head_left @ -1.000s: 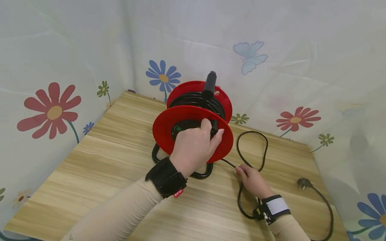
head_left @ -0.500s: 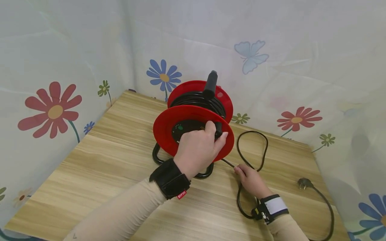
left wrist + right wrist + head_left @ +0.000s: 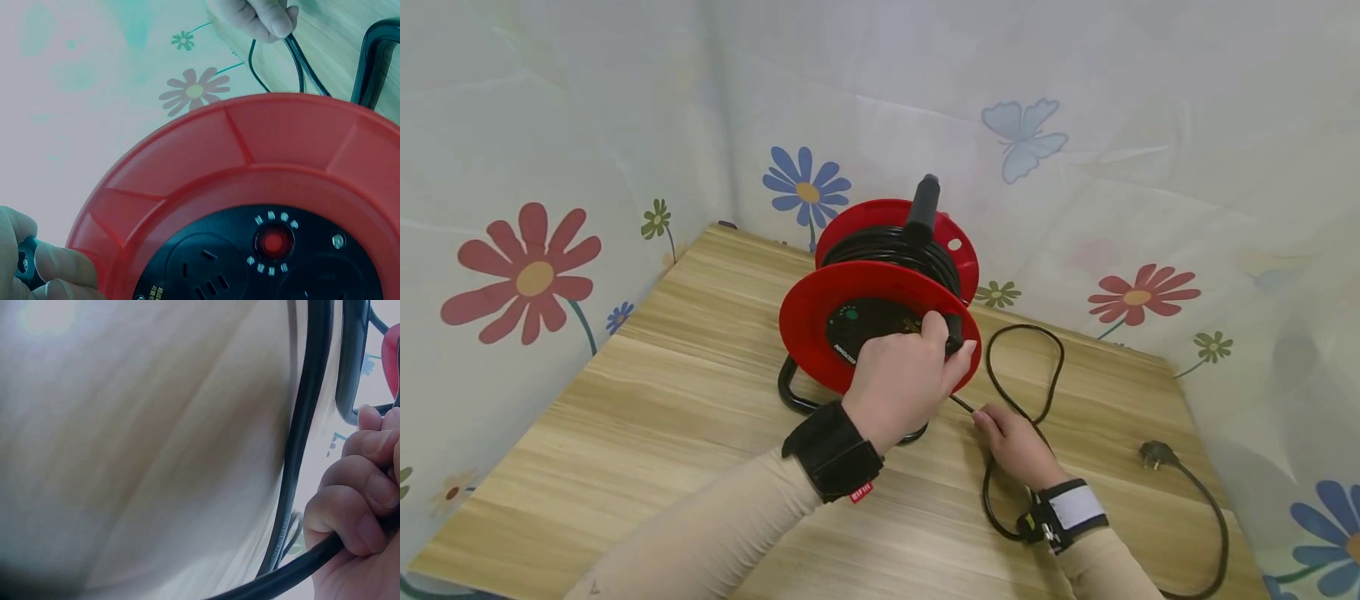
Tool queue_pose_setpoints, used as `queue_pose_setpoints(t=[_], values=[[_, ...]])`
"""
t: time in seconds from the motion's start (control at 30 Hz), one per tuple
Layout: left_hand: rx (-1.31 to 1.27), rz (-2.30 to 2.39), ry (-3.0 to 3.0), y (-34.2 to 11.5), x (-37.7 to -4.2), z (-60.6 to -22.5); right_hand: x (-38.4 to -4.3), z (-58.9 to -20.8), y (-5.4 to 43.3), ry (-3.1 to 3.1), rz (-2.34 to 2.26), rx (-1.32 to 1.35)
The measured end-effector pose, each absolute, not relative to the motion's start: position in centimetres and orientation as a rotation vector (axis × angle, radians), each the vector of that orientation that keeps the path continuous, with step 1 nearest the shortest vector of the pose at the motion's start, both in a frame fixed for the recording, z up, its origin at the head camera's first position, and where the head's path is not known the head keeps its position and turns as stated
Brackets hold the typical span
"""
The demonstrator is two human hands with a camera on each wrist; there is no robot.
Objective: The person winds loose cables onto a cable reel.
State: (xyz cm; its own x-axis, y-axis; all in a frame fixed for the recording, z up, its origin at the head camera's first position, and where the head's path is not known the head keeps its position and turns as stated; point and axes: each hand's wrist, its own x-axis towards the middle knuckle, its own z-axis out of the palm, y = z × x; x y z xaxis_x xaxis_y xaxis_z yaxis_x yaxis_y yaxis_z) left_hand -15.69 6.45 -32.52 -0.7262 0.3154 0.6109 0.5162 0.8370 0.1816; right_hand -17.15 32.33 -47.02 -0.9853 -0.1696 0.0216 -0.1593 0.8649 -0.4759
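A red cable reel (image 3: 808, 325) wound with black cable (image 3: 880, 246) stands on its black tube frame (image 3: 787, 385). My left hand (image 3: 895, 383) grips the black crank knob (image 3: 955, 333) at the right of the reel's front disc. In the left wrist view, fingers curl round this knob (image 3: 25, 262), beside the socket panel (image 3: 206, 262). Right of the reel, my right hand (image 3: 1018, 448) pinches the loose cable (image 3: 962, 404) running from the drum. Its curled fingers (image 3: 350, 512) wrap the black cable (image 3: 300, 569) in the right wrist view.
A loop of cable (image 3: 1060, 358) lies behind my right hand on the wooden table (image 3: 647, 425). The plug (image 3: 1157, 454) lies near the right edge. A black carrying handle (image 3: 922, 208) rises above the reel. A flower-printed curtain (image 3: 880, 75) encloses the table's back and sides.
My left hand has moved right and slightly down with the crank knob, turning the reel's front disc. My right hand has shifted a little left towards the reel, still holding the cable.
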Motion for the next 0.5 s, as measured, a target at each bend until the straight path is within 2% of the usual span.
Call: queue_pose_setpoints(t=[0.5], values=[[-0.650, -0.427, -2.449, 7.6, -15.3, -33.7, -17.9, -47.1, 31.0, 3.032, -0.766, -0.421]])
